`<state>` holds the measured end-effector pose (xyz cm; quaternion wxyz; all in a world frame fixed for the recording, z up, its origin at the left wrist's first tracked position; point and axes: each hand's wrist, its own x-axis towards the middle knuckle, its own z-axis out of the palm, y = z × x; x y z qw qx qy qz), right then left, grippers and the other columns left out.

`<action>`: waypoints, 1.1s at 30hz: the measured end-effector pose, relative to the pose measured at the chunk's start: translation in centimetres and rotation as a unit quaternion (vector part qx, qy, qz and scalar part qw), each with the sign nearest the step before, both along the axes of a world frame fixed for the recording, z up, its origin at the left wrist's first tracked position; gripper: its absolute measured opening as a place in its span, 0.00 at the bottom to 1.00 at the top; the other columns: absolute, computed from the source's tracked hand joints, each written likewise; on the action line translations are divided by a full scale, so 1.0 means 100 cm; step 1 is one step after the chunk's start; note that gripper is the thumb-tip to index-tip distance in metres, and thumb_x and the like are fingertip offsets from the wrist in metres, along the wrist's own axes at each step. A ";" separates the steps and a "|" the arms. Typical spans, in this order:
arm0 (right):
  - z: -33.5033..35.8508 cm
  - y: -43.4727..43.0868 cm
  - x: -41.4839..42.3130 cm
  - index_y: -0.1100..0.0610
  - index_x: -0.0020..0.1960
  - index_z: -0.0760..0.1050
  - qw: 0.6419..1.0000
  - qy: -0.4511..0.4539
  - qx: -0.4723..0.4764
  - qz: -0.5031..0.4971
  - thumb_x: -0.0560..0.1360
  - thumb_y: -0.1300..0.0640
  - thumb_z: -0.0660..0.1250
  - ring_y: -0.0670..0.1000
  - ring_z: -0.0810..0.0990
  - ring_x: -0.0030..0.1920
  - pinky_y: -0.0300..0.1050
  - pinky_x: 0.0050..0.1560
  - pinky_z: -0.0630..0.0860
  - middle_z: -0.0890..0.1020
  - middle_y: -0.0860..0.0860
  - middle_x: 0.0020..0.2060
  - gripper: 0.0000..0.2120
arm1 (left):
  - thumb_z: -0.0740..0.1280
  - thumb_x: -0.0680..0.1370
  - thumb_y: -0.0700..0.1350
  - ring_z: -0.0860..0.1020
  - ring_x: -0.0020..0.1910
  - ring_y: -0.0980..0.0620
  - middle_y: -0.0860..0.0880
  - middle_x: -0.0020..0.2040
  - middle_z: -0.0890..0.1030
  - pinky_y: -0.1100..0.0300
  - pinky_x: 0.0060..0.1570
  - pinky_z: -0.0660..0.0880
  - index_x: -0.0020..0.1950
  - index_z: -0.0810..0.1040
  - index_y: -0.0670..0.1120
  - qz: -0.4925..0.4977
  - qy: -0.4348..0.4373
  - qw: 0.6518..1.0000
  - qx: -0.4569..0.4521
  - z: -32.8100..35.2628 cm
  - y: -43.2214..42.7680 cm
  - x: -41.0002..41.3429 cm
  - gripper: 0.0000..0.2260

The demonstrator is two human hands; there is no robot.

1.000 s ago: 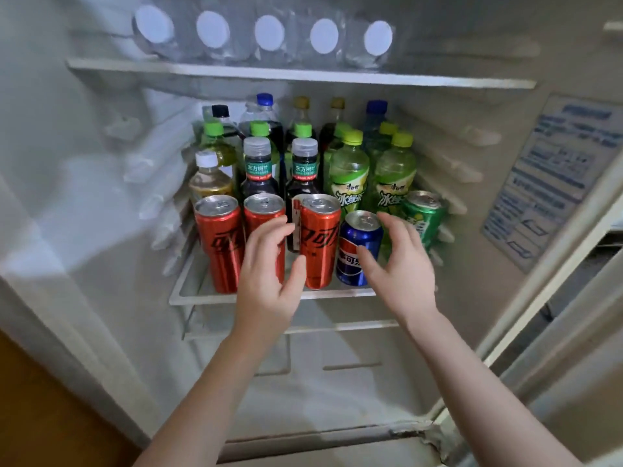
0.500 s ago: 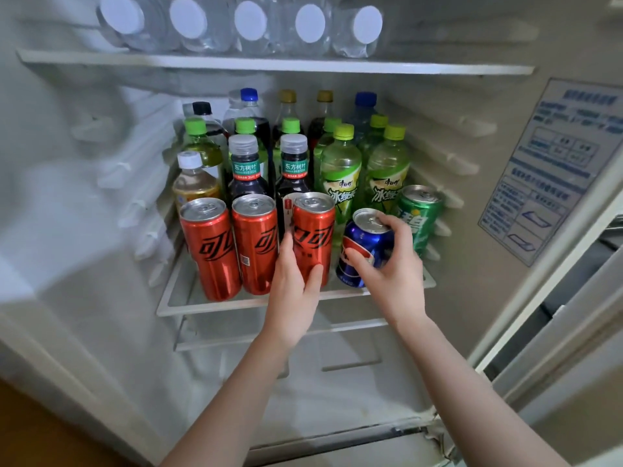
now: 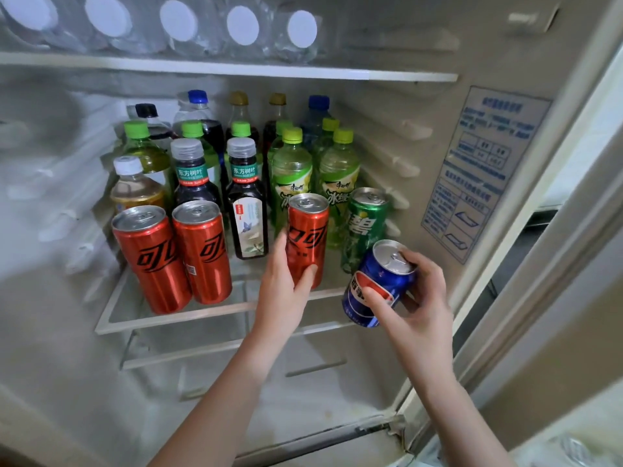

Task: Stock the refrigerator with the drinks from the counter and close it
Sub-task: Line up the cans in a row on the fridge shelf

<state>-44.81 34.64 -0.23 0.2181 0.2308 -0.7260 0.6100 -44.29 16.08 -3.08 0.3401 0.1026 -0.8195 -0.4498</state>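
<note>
my left grip [image 3: 282, 293] is wrapped round a red can [image 3: 307, 235] standing upright on the fridge shelf [image 3: 175, 320]. right grip [image 3: 416, 299] is curled round the blue can [image 3: 379, 281], tilted, out past the shelf's front edge, just beside the green can [image 3: 362, 227].

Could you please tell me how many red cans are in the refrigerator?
3. One red can stands front-left on the shelf, a second red can beside it, the third red can further right, gripped by the left hand. More may hide behind the bottles.

Kitchen, probably: open refrigerator [image 3: 387, 35], shelf [image 3: 202, 313] crowded with bottles [image 3: 291, 170] and cans [image 3: 148, 251].
</note>
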 end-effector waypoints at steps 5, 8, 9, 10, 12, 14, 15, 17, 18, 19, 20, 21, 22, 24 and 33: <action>-0.001 -0.001 -0.003 0.37 0.60 0.68 1.000 0.004 0.004 0.018 0.66 0.54 0.77 0.40 0.79 0.54 0.29 0.52 0.74 0.76 0.33 0.55 0.29 | 0.66 0.78 0.49 0.66 0.72 0.52 0.51 0.75 0.64 0.49 0.69 0.68 0.78 0.54 0.51 0.020 -0.006 1.000 -0.007 0.006 -0.001 0.019 0.32; 0.001 -0.007 -0.003 0.38 0.60 0.69 0.999 0.005 0.006 0.031 0.65 0.54 0.77 0.39 0.78 0.53 0.26 0.51 0.72 0.76 0.32 0.54 0.29 | 0.64 0.77 0.44 0.75 0.61 0.53 0.54 0.62 0.75 0.46 0.56 0.76 0.69 0.70 0.49 0.092 0.161 0.982 -0.046 0.014 -0.007 0.050 0.19; 0.001 -0.010 -0.003 0.39 0.60 0.69 0.999 0.005 0.008 0.038 0.65 0.54 0.77 0.38 0.78 0.53 0.26 0.51 0.71 0.76 0.32 0.54 0.29 | 0.64 0.76 0.43 0.75 0.59 0.53 0.54 0.59 0.76 0.45 0.54 0.76 0.65 0.72 0.48 0.140 0.210 0.966 -0.061 0.016 -0.013 0.059 0.17; 0.002 -0.013 -0.003 0.41 0.60 0.69 0.999 0.004 0.008 0.046 0.65 0.54 0.77 0.38 0.78 0.53 0.25 0.51 0.71 0.76 0.32 0.54 0.29 | 0.64 0.75 0.43 0.74 0.60 0.51 0.52 0.59 0.75 0.44 0.55 0.74 0.63 0.73 0.46 0.196 0.245 0.946 -0.084 0.017 -0.021 0.068 0.15; 0.004 -0.019 -0.002 0.43 0.61 0.70 0.998 0.003 0.003 0.065 0.65 0.55 0.78 0.39 0.78 0.53 0.26 0.52 0.72 0.76 0.32 0.55 0.29 | 0.67 0.74 0.45 0.69 0.65 0.46 0.45 0.64 0.71 0.41 0.62 0.68 0.63 0.70 0.40 0.305 0.282 0.900 -0.129 0.016 -0.040 0.079 0.20; 0.006 -0.024 -0.001 0.44 0.61 0.70 0.997 0.008 0.000 0.080 0.65 0.55 0.77 0.39 0.78 0.54 0.27 0.52 0.72 0.76 0.33 0.55 0.29 | 0.70 0.72 0.51 0.63 0.70 0.41 0.41 0.70 0.63 0.38 0.66 0.63 0.69 0.64 0.38 0.337 0.259 0.901 -0.087 0.014 -0.061 0.085 0.32; 0.007 -0.027 0.000 0.44 0.61 0.70 0.996 0.011 -0.002 0.087 0.64 0.53 0.77 0.39 0.78 0.55 0.27 0.52 0.72 0.76 0.33 0.55 0.29 | 0.72 0.70 0.55 0.61 0.72 0.40 0.40 0.72 0.61 0.38 0.68 0.62 0.72 0.59 0.39 0.324 0.232 0.916 -0.040 0.015 -0.070 0.087 0.39; 0.009 -0.031 0.003 0.44 0.61 0.70 0.995 0.013 -0.012 0.100 0.64 0.50 0.76 0.39 0.78 0.55 0.28 0.52 0.72 0.77 0.34 0.55 0.28 | 0.74 0.65 0.60 0.60 0.74 0.47 0.42 0.74 0.58 0.44 0.73 0.59 0.76 0.51 0.44 0.264 0.191 0.943 0.066 0.018 -0.083 0.087 0.49; 0.010 -0.033 0.003 0.43 0.61 0.70 0.994 0.011 -0.016 0.105 0.64 0.49 0.76 0.40 0.78 0.55 0.28 0.52 0.73 0.77 0.35 0.56 0.28 | 0.74 0.63 0.60 0.60 0.74 0.52 0.45 0.75 0.58 0.50 0.73 0.60 0.77 0.49 0.48 0.234 0.179 0.950 0.105 0.019 -0.087 0.085 0.51; 0.010 -0.034 0.003 0.42 0.61 0.70 0.994 0.009 -0.018 0.109 0.63 0.48 0.75 0.41 0.78 0.55 0.30 0.52 0.73 0.77 0.36 0.56 0.28 | 0.75 0.61 0.60 0.61 0.73 0.56 0.48 0.75 0.59 0.55 0.72 0.61 0.77 0.49 0.51 0.212 0.172 0.954 0.125 0.020 -0.089 0.084 0.52; 0.010 -0.034 0.002 0.42 0.61 0.70 0.994 0.005 -0.020 0.111 0.63 0.47 0.75 0.42 0.79 0.55 0.32 0.53 0.74 0.77 0.37 0.56 0.28 | 0.76 0.60 0.60 0.63 0.72 0.58 0.51 0.74 0.61 0.58 0.70 0.62 0.76 0.49 0.53 0.197 0.166 0.957 0.131 0.020 -0.091 0.082 0.52; 0.009 -0.034 0.002 0.42 0.61 0.70 0.993 0.000 -0.023 0.113 0.63 0.47 0.75 0.44 0.79 0.55 0.34 0.54 0.76 0.78 0.37 0.56 0.28 | 0.76 0.59 0.59 0.64 0.71 0.59 0.53 0.72 0.63 0.59 0.69 0.62 0.76 0.50 0.54 0.190 0.160 0.960 0.128 0.019 -0.092 0.079 0.52; 0.008 -0.034 0.000 0.43 0.62 0.70 0.993 -0.006 -0.025 0.112 0.63 0.47 0.75 0.44 0.80 0.55 0.37 0.54 0.76 0.78 0.37 0.56 0.29 | 0.77 0.59 0.59 0.65 0.70 0.59 0.55 0.71 0.63 0.57 0.69 0.63 0.76 0.51 0.55 0.189 0.153 0.962 0.123 0.018 -0.091 0.077 0.52; 0.006 -0.032 -0.002 0.44 0.62 0.70 0.994 -0.008 -0.028 0.102 0.63 0.47 0.75 0.44 0.79 0.55 0.39 0.55 0.77 0.78 0.37 0.56 0.30 | 0.77 0.58 0.59 0.64 0.72 0.56 0.53 0.72 0.63 0.50 0.71 0.63 0.75 0.51 0.56 0.205 0.140 0.962 0.112 0.015 -0.090 0.072 0.52; 0.006 -0.024 -0.010 0.43 0.62 0.70 0.997 -0.013 -0.034 0.074 0.62 0.45 0.75 0.38 0.79 0.52 0.29 0.51 0.74 0.77 0.34 0.55 0.29 | 0.73 0.62 0.62 0.62 0.73 0.52 0.50 0.74 0.62 0.44 0.72 0.61 0.76 0.51 0.53 0.189 0.095 0.974 0.077 0.016 -0.064 0.042 0.49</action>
